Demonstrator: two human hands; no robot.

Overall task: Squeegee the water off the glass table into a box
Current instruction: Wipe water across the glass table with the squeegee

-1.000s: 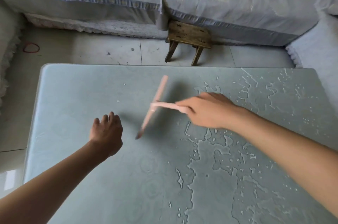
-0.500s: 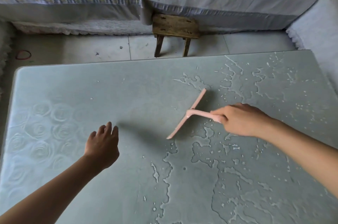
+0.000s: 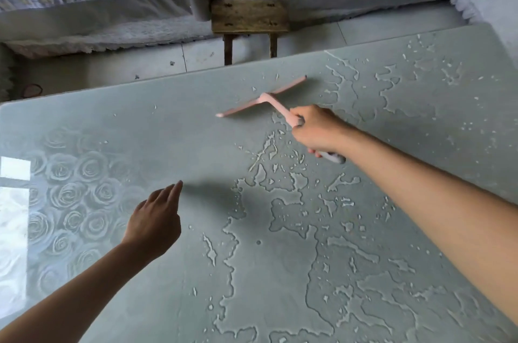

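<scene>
Farther toward the far edge than before, the squeegee (image 3: 262, 97) now sets its blade crosswise on the surface (image 3: 168, 132), just beyond the pooled water (image 3: 291, 219). The right hand (image 3: 316, 129) grips its handle, fingers curled round. The left hand (image 3: 154, 219) hovers, fingers relaxed, holding nothing. A stool (image 3: 249, 16) stands beyond.

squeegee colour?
Pink squeegee, grey handle end, held by the right hand; head view.

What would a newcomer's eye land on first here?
A pink squeegee, gripped by the right hand, sits near the far edge of the table. Puddles of water spread over its middle and right. The left hand hovers open above the drier left side, near a rose pattern.
</scene>
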